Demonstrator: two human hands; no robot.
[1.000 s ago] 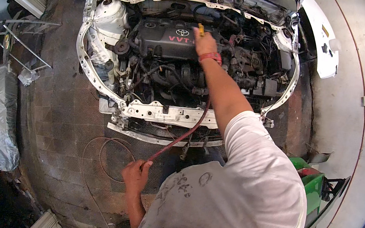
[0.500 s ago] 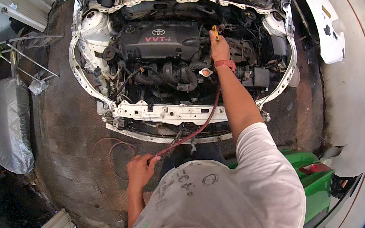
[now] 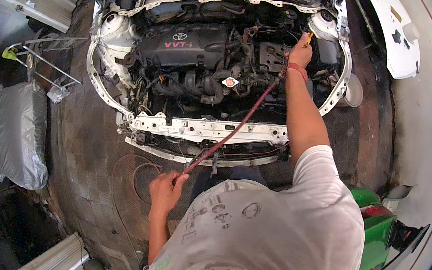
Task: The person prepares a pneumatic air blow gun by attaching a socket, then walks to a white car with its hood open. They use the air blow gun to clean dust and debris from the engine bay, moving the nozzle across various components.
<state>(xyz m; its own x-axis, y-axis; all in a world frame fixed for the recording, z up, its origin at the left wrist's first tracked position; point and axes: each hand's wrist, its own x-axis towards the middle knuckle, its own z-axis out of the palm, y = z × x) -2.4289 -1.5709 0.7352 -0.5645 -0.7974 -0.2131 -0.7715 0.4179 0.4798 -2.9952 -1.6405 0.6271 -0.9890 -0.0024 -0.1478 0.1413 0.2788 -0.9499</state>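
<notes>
My right hand (image 3: 299,54) is closed round a yellow air blow gun (image 3: 309,38), held over the far right corner of a car's engine bay. From it a dark red hose (image 3: 236,128) slants down to my left hand (image 3: 165,193), whose fingers are wrapped round it near my waist. Between the hands the hose passes over the white front crossmember (image 3: 195,128). Left of my right hand lie a metal tray (image 3: 272,59) and the black engine cover (image 3: 184,47). A silver radiator cap (image 3: 230,83) sits nearer the front. The gun's nozzle is hidden.
A folding metal stand (image 3: 53,54) and a bulky thing in silver sheeting (image 3: 20,135) stand on the left. A white body panel (image 3: 397,42) leans at the far right, with a white bucket (image 3: 353,92) nearer. Green car parts (image 3: 377,243) lie at right. Hose loops (image 3: 135,179) rest on the floor.
My right hand has moved right across the engine bay with the blow gun, drawing the hose along. My left hand keeps its hold on the hose. The view has shifted slightly.
</notes>
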